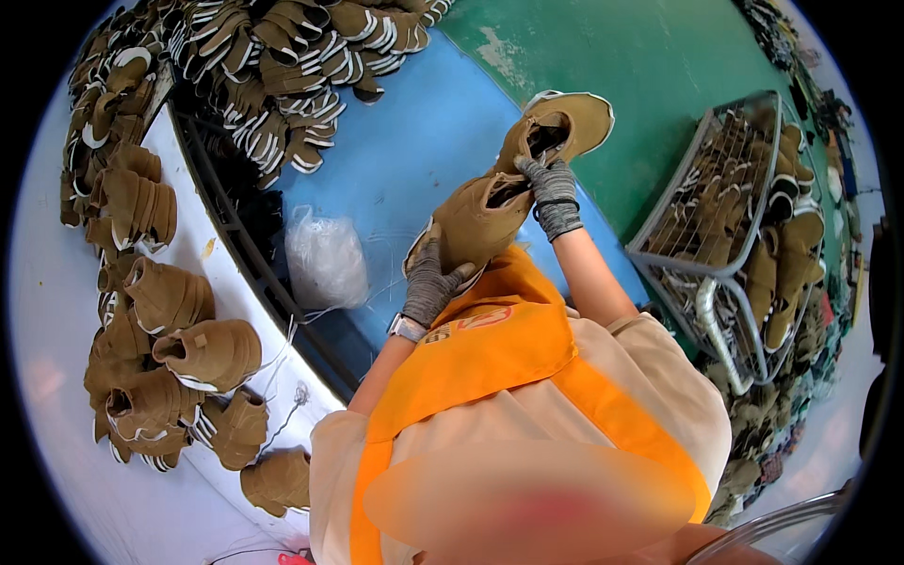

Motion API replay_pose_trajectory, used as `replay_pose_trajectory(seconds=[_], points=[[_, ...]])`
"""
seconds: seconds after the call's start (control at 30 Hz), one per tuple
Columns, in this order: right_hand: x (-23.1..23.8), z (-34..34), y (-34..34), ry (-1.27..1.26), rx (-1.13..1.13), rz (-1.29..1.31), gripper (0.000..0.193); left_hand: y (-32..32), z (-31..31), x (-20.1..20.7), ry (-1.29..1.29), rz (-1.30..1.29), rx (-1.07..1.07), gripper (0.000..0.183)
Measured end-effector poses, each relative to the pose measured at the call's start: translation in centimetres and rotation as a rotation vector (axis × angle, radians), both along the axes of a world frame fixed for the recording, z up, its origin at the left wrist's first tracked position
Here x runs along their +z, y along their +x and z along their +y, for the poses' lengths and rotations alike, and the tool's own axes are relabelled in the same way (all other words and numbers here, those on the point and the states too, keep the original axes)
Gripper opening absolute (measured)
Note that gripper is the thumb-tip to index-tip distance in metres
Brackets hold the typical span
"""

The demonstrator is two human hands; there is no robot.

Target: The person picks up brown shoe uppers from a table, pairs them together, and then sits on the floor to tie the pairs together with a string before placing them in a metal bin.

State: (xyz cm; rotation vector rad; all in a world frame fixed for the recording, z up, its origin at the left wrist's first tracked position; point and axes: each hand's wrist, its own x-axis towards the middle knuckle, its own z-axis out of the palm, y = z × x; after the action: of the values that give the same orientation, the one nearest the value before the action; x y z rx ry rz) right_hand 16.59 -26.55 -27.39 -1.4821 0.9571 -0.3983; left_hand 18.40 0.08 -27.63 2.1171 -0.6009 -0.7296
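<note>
Two brown shoe uppers with pale lower edges are held end to end in front of my orange apron [490, 315]. My left hand [433, 285], in a grey knit glove, is closed around the toe end of the nearer shoe upper [476, 231]. The right hand [553, 193], gloved alike, grips where the two meet, its fingers at the ankle openings. Beyond it, the farther shoe upper [584, 121] points up and to the right, its pale rim flaring outward. Parts of both hands' fingers are hidden by the uppers.
On the white table [202, 250] at left stand several brown shoe uppers [209, 355]. A large heap of uppers [282, 75] lies at the far left. A clear plastic bag [325, 257] is beside the dark table frame. To the right stands a wire cart [730, 198] full of uppers.
</note>
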Motion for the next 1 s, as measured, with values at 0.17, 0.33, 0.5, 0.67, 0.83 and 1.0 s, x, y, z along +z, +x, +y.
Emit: replay_pose_trajectory(seconds=[0.17,0.33,0.5,0.67,0.83,1.0], points=[[-2.4,-10.2,9.4,0.082,-0.106,-0.072,0.049,7.4,-6.5,-0.5,0.034,-0.199,-0.061,0.074],[-1.6,-24.9,19.6,0.093,-0.074,-0.097,0.043,15.5,-15.4,-1.4,-0.087,0.183,0.194,0.051],[2.7,-39.8,29.0,-0.405,0.296,0.041,0.044,21.8,-24.0,-0.9,-0.296,0.688,0.393,0.041],[9.6,-45.2,39.7,-0.762,0.512,0.37,0.05,26.4,-29.1,0.4,-0.245,0.655,0.446,0.038],[3.3,-46.1,49.4,-1.185,0.691,0.623,0.043,27.8,-29.8,-1.1,-0.306,0.724,0.658,0.036],[-18.7,-47.0,50.7,-1.1,1.059,0.973,0.053,27.2,-29.2,-3.2,-0.353,0.728,0.811,0.047]])
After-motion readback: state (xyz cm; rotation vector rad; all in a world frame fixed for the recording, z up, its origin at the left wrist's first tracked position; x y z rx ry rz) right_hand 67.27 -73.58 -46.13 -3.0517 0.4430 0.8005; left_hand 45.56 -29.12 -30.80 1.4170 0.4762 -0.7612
